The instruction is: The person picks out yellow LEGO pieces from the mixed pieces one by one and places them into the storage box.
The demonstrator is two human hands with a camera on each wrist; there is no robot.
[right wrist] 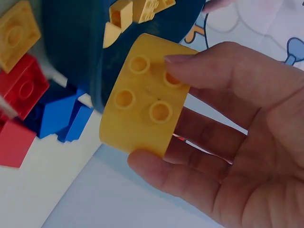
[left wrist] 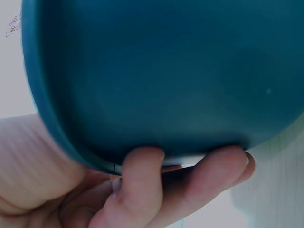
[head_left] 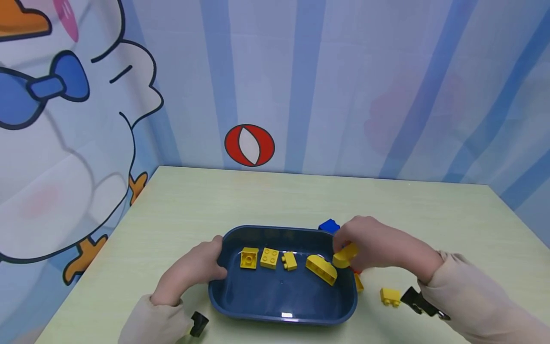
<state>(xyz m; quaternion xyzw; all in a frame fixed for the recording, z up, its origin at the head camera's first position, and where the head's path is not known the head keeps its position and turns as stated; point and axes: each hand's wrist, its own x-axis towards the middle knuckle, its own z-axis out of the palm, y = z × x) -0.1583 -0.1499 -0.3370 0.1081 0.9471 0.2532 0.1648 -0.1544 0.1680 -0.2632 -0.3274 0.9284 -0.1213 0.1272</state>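
Note:
My left hand [head_left: 193, 265] grips the left side of a dark blue plastic tray [head_left: 275, 303], its fingers bent against the tray wall in the left wrist view. Over the tray's right end, my right hand [head_left: 378, 241] pinches a yellow toy building brick [right wrist: 147, 95] with rounded ends and several studs. Inside the tray lie several yellow bricks: a hollow-side-up one [head_left: 248, 258], a studded square brick [head_left: 269, 258], a small brick [head_left: 290, 261] and an arched brick [head_left: 321, 270].
Beyond the tray's right rim lie blue bricks [right wrist: 59, 116], red bricks [right wrist: 23, 85] and a yellow one [right wrist: 18, 34]. A separate yellow brick [head_left: 390, 296] sits on the pale table [head_left: 215, 196] near the right sleeve. A printed, striped backdrop [head_left: 343, 95] stands behind.

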